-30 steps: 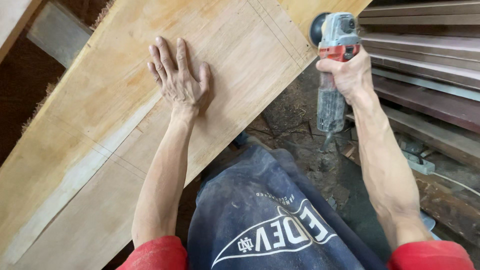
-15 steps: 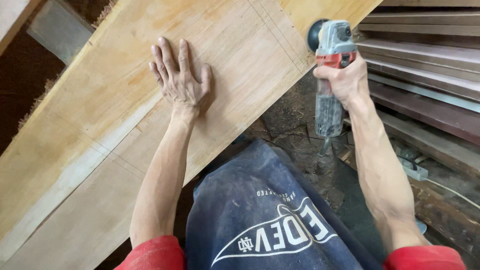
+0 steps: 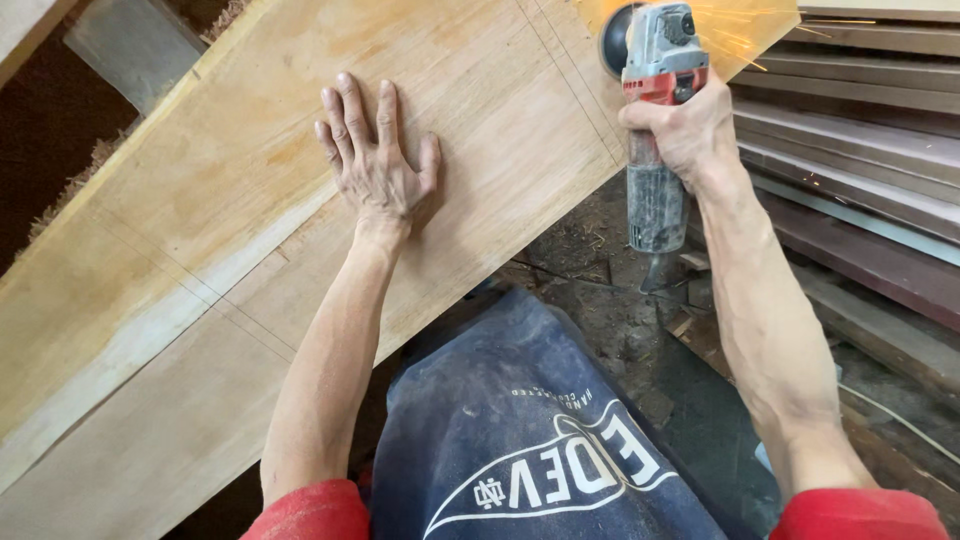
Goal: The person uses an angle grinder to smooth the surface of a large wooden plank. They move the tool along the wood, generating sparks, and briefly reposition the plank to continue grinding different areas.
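Stacked dark timber planks (image 3: 860,110) at 3 o'clock, dirt and wood scraps on the floor at 5 o'clock. Wide pale plywood board (image 3: 250,230) slanting from 8 o'clock up to 1 o'clock, thin pencil lines across it. Left hand (image 3: 375,165) flat on the board near centre, palm down, fingers (image 3: 350,110) straight and slightly fanned, thumb out toward 3 o'clock. Right hand (image 3: 685,125) at 1 o'clock, fingers curled tight around the grey-and-red handheld power cutter (image 3: 655,110), grey grip hanging toward 6 o'clock below the fist. Cutter head at the board's right edge, well apart from the left fingers, orange sparks flying toward 2 o'clock. Disc mostly hidden behind the guard and cut off by the top border; contact point hard to make out. Dark blue printed apron (image 3: 530,440) at 6 o'clock, red sleeves at both lower corners.
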